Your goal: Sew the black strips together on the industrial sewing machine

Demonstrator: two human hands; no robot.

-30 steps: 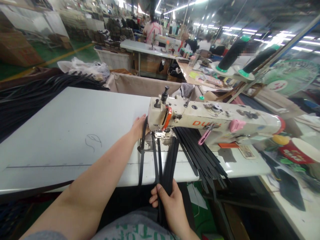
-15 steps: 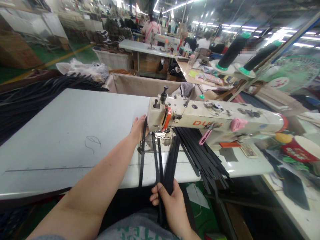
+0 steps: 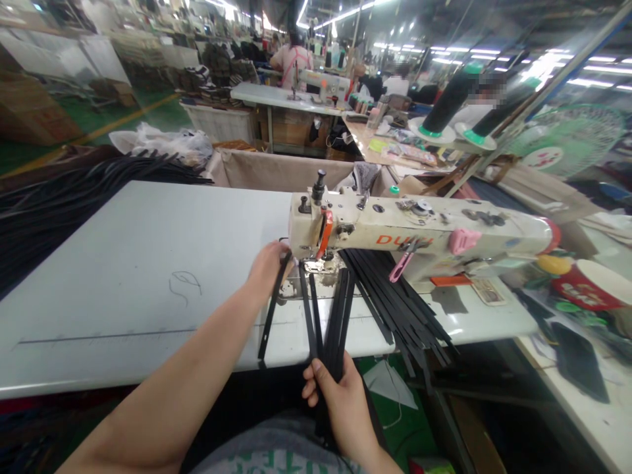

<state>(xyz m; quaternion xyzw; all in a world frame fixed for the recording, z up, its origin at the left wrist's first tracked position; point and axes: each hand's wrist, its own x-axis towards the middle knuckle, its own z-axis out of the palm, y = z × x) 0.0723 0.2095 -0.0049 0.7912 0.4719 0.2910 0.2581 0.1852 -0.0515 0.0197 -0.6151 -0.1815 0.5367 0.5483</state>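
Right fingers (image 3: 311,387) pinch strips (image 3: 336,322); whether my left fingers (image 3: 274,251) grip, I cannot tell. Slack pinch could splay strips.

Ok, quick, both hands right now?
Left hand: at one black strap beside the sewing machine; fingertips partly hidden, grip can't be told.
Right hand: closed, holding a bundle of black straps.

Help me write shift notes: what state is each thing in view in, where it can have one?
Left hand: curled at single strip, fingertips partly hidden
Single strip: slanting toward table edge
Right hand: closed around held strips
Held strips: fanned out
Loose strips: spread beside machine, ends over table edge
Pink tool: hung on machine
Spools: wound with black thread
Machine: running or stopped, cannot tell
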